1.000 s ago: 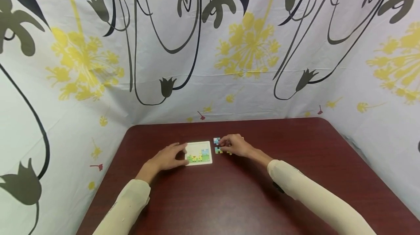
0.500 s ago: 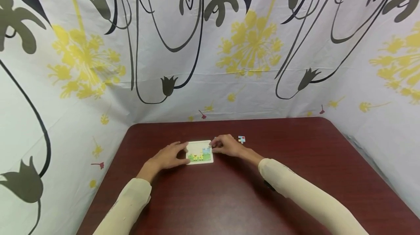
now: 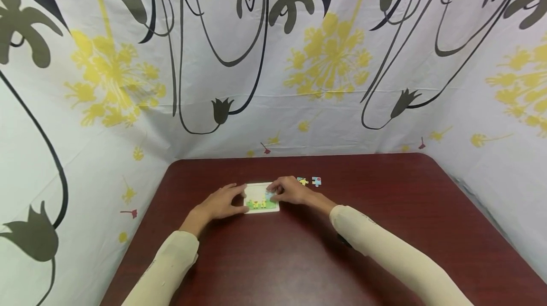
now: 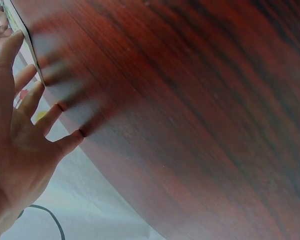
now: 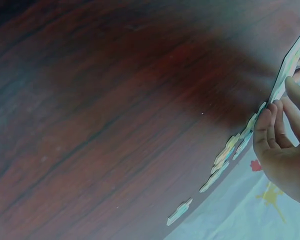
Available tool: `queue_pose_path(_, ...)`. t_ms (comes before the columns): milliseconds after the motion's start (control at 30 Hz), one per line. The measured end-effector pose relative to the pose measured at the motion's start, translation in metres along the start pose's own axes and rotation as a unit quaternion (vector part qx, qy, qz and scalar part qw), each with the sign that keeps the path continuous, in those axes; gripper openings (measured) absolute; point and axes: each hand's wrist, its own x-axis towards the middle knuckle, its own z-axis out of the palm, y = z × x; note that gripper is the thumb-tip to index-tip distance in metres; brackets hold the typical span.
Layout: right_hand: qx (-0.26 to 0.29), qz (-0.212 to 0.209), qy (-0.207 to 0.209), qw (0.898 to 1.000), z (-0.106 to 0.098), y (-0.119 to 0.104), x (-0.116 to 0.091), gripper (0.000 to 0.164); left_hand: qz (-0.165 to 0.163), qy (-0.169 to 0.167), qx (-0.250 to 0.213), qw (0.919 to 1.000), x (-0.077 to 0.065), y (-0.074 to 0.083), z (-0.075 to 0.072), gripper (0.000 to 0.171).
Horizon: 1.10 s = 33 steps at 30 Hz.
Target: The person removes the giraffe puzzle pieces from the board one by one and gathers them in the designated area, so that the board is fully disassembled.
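Observation:
A small white-framed jigsaw puzzle tray (image 3: pixel 261 211) lies on the table, its lower part filled with green and yellow pieces and its upper left bare. At its left edge my left hand (image 3: pixel 220 202) steadies it, thumb at the near corner and index finger at the far one. In the left wrist view the other fingers are spread, tips on the tabletop. My right hand (image 3: pixel 292 190) is over the tray's upper right, thumb and fingers bent together in a pinch on a puzzle piece, which they mostly hide. Blue picture shows beside the fingertips.
Loose puzzle pieces lie right of the tray: a yellow-and-blue piece (image 3: pixel 302 181) and a blue piece with red (image 3: pixel 316 181). Several pieces (image 5: pixel 226 152) form a line in the right wrist view. A patterned cloth (image 3: pixel 256 82) hangs behind the dark red table (image 3: pixel 273 258).
My right hand has moved left from the loose pieces onto the tray's upper right, uncovering pieces behind it. The left hand keeps its place on the tray's left edge.

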Motion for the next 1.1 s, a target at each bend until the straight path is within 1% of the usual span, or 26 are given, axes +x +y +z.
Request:
queue_pose_path(167,-0.02,-0.003,-0.016,1.0,0.0016,0.0034,0.0032,0.031,-0.001,0.0,-0.001,1.0,0.0002,0.0005,-0.0005,0.073)
queue_pose_path(333,-0.02,-0.013,-0.027,0.999,0.0004,0.0052,0.0045,0.028,0.001,0.0,0.0,1.0,-0.0001,0.0029,-0.0024,0.075)
queue_pose_path(533,-0.026,-0.005,-0.032,0.999,0.0006,0.0025,0.0037,0.026,-0.003,-0.004,0.001,1.0,-0.0002,0.003,-0.0022,0.074)
queue_pose_path(667,-0.025,-0.008,-0.019,0.999,0.0022,0.0006,0.0047,0.025,-0.005,-0.003,-0.002,1.0,-0.0004,0.002,-0.0016,0.073)
queue_pose_path(867,-0.005,0.011,-0.008,1.0,0.0052,-0.0005,0.0038,0.025,-0.005,-0.002,0.0,1.0,-0.0001,0.0019,-0.0009,0.071)
queue_pose_path(1100,0.014,-0.01,0.018,1.0,0.0062,0.0,0.0029,0.023,-0.004,-0.003,-0.001,1.0,-0.0002,0.0028,-0.0015,0.072)
